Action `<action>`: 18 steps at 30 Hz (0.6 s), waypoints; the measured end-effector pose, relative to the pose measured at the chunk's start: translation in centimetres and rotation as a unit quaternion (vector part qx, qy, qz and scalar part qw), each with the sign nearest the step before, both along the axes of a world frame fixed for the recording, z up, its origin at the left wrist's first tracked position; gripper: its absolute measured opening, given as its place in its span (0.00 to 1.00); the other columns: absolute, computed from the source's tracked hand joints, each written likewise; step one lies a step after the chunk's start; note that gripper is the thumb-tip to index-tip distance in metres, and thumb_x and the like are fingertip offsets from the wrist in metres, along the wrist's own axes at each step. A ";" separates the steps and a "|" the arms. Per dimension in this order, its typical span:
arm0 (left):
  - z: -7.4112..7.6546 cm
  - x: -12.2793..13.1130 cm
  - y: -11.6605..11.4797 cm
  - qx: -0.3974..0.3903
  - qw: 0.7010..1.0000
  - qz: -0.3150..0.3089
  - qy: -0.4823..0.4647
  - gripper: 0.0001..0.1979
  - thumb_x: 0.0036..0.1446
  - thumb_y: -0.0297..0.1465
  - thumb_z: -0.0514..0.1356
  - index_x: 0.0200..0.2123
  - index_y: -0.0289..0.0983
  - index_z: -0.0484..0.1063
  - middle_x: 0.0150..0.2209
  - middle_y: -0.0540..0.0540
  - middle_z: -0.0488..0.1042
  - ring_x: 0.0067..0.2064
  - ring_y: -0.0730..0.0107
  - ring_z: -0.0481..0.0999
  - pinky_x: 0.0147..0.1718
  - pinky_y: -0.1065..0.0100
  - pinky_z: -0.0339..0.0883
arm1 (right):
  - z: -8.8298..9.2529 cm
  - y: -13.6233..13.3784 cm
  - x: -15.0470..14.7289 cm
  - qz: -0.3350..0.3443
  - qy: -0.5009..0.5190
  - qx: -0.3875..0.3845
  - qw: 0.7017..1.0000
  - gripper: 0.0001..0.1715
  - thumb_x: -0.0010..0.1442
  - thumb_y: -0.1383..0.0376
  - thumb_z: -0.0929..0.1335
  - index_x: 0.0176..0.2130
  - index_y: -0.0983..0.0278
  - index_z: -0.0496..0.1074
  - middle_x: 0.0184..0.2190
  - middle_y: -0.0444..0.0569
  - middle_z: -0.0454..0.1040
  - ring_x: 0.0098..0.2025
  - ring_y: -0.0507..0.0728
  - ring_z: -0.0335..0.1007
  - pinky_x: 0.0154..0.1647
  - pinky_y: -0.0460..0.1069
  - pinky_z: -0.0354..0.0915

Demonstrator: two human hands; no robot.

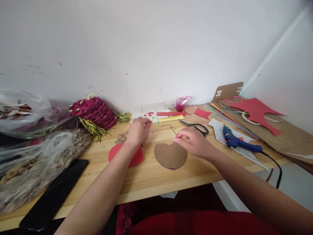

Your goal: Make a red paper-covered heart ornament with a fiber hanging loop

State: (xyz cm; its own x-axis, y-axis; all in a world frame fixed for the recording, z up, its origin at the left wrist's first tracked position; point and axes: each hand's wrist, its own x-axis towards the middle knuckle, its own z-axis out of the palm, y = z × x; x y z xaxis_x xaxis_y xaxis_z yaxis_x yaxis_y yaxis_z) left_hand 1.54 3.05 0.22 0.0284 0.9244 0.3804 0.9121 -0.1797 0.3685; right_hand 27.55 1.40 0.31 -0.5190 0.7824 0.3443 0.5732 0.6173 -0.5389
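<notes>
My left hand (140,131) is closed, thumb and fingertips drawn together, above the table behind a red paper piece (135,158). A thin green strand (156,121) curves beside its fingertips; whether they grip it I cannot tell. My right hand (192,141) pinches over the upper right edge of a brown cardboard heart (168,156) lying flat. What is in that pinch is too small to make out. A yellow-green cord end (174,130) shows just behind the right fingers. Black-handled scissors (195,125) lie beyond that hand, partly covered by it.
A blue glue gun (241,142) rests on white paper at right, its cable off the edge. Peanuts (121,137), a stack of magenta hearts (94,112), a peanut bag (63,153) and a black phone (55,195) fill the left. A pink-stained cup (181,104) stands at the wall.
</notes>
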 end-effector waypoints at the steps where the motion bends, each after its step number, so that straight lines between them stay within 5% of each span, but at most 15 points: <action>1: -0.6 0.0 0.0 0.019 1.000 -0.002 0.000 0.14 0.61 0.29 0.56 0.47 0.38 0.78 0.46 0.40 0.79 0.48 0.56 0.75 0.49 0.60 0.64 | 0.7 1.3 -1.1 -0.014 -0.011 -0.015 1.000 0.06 0.61 0.64 0.68 0.34 0.63 0.76 0.34 0.49 0.79 0.38 0.57 0.74 0.41 0.51 0.66; 5: -2.3 -0.6 -0.2 0.074 0.997 0.002 0.036 0.16 0.61 0.29 0.59 0.51 0.38 0.76 0.42 0.43 0.80 0.47 0.53 0.74 0.49 0.56 0.63 | 2.2 7.2 -6.1 -0.070 -0.098 -0.085 0.989 0.10 0.61 0.63 0.69 0.43 0.62 0.78 0.41 0.48 0.82 0.42 0.55 0.77 0.40 0.46 0.66; 10: -2.3 -1.2 -0.3 0.119 0.989 0.018 0.088 0.12 0.62 0.31 0.59 0.48 0.41 0.78 0.40 0.43 0.81 0.47 0.50 0.73 0.46 0.53 0.60 | 1.2 13.3 -11.0 -0.131 -0.166 -0.085 0.974 0.10 0.56 0.66 0.71 0.39 0.63 0.81 0.42 0.54 0.82 0.47 0.62 0.77 0.45 0.50 0.67; 18: -1.9 -1.5 -0.3 0.120 0.989 0.032 0.083 0.11 0.63 0.34 0.58 0.45 0.41 0.79 0.41 0.42 0.81 0.47 0.50 0.73 0.45 0.53 0.59 | -1.3 15.2 -12.3 -0.166 -0.198 -0.087 0.962 0.10 0.52 0.70 0.71 0.37 0.68 0.80 0.39 0.61 0.81 0.44 0.64 0.77 0.43 0.51 0.68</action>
